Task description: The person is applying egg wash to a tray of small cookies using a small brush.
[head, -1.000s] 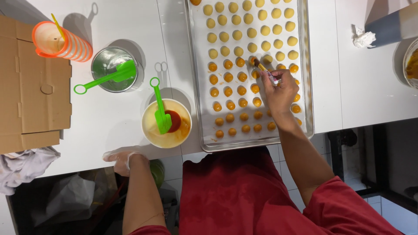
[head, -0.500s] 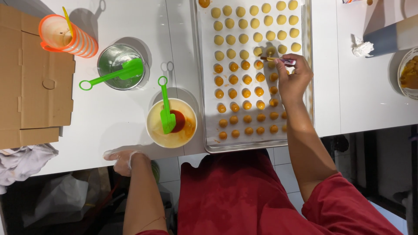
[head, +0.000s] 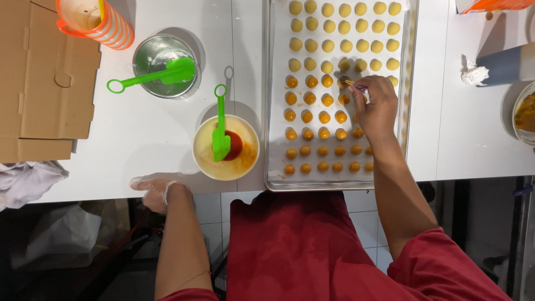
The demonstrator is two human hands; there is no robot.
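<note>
My right hand (head: 378, 106) is over the metal baking tray (head: 273, 111) and holds a small brush (head: 350, 83) whose tip touches a dough ball in the middle rows. The tray carries many round dough balls (head: 327, 69): the near rows are glazed orange, the far rows are pale yellow. My left hand (head: 157, 188), in a clear plastic glove, rests on the near edge of the white table, fingers spread, holding nothing. Just beyond it stands a white bowl (head: 245, 164) of yellow and red glaze with a green spatula (head: 220, 128) in it.
A steel bowl (head: 150, 56) with a green spoon (head: 150, 78) stands at the back left, beside an orange striped cup (head: 97, 22). Flat cardboard (head: 39, 83) lies at the far left, a cloth (head: 25, 181) below it. A dark bottle (head: 504, 64) and another bowl (head: 524, 114) are at the right.
My right hand has moved with the brush from one dough ball to another, further up the tray. The camera view shifted slightly. My left hand stayed on the table edge.
</note>
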